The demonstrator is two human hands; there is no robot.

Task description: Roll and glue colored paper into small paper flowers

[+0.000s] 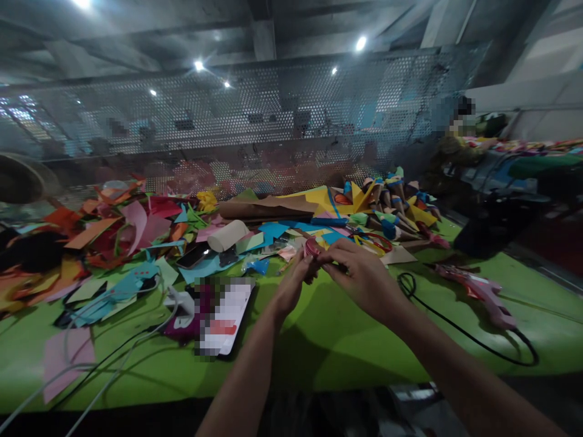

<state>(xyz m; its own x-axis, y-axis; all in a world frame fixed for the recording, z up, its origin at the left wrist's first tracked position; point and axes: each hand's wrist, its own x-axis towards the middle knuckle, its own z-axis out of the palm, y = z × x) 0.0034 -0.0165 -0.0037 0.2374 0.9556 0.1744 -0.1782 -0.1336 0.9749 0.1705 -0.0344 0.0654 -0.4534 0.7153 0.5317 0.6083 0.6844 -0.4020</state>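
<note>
Both my hands meet above the green table [337, 340], near its middle. My left hand [294, 280] pinches a small rolled pink paper piece [312, 246], fingers closed on it. My right hand [359, 273] is closed against the same roll from the right, fingertips pressed on it. Coloured paper scraps [136, 230] lie just behind the hands.
A pink glue gun [478, 291] with a black cord [455, 328] lies to the right. A phone [225, 315] and white cables [113, 358] sit to the left. A cardboard tube [228, 235] and paper cones [392, 212] lie further back. A perforated metal screen [273, 115] stands behind. Another person [460, 139] is at the far right.
</note>
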